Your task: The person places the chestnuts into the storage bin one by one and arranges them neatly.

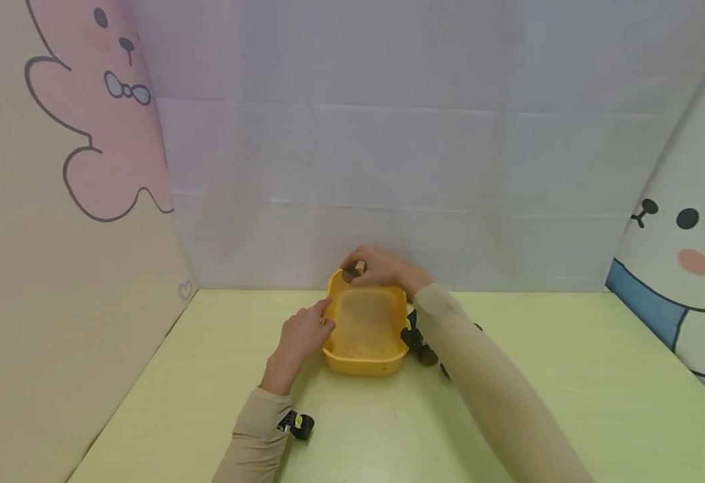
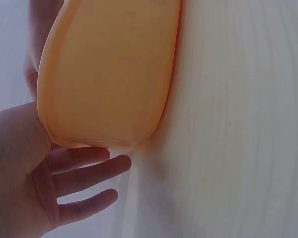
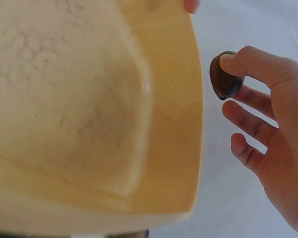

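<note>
A yellow plastic basin stands on the table against the back sheet, its inside floor cloudy and stained. My left hand holds the basin's left rim; in the left wrist view several fingers spread beside the outer wall, and the thumb is hidden. Over the basin's far left corner, my right hand pinches a dark brown, clam-like shell between thumb and fingers. The right wrist view puts this shell just outside the rim, apart from it, the other fingers loosely bent.
Right of the basin, a brown rounded thing and other dark things lie on the table, partly hidden by my right forearm. A white sheet hangs behind. Printed panels wall both sides of the pale table.
</note>
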A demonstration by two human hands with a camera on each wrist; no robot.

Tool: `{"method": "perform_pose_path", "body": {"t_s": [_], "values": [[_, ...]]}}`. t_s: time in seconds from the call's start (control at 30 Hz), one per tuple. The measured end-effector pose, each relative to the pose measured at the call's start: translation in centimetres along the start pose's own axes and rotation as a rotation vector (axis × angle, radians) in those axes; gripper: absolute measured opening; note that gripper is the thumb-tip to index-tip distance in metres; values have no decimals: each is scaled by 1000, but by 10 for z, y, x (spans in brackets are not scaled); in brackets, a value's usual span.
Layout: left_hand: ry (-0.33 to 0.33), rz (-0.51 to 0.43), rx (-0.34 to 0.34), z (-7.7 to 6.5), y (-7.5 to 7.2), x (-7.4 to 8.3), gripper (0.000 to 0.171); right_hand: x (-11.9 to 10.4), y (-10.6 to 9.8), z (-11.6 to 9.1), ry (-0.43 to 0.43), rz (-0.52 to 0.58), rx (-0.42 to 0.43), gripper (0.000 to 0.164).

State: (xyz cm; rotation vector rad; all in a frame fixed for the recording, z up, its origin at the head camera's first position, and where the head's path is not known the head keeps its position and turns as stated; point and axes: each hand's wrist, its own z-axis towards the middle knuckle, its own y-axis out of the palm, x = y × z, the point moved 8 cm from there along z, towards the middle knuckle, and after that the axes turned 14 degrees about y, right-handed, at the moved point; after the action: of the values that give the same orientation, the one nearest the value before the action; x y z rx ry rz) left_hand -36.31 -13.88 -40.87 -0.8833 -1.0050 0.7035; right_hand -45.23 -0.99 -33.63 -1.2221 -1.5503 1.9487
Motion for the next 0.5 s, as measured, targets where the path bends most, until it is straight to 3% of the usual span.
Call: {"method": "perform_pose_path", "body": {"t_s": [0.37,0.5], "values": [[-3,27,-15,1,1,0,53,16,20,12,49,-24,-70,37],[2,35,-10,1,1,1,53,16,25,15,27,-60,-100,37]]}}
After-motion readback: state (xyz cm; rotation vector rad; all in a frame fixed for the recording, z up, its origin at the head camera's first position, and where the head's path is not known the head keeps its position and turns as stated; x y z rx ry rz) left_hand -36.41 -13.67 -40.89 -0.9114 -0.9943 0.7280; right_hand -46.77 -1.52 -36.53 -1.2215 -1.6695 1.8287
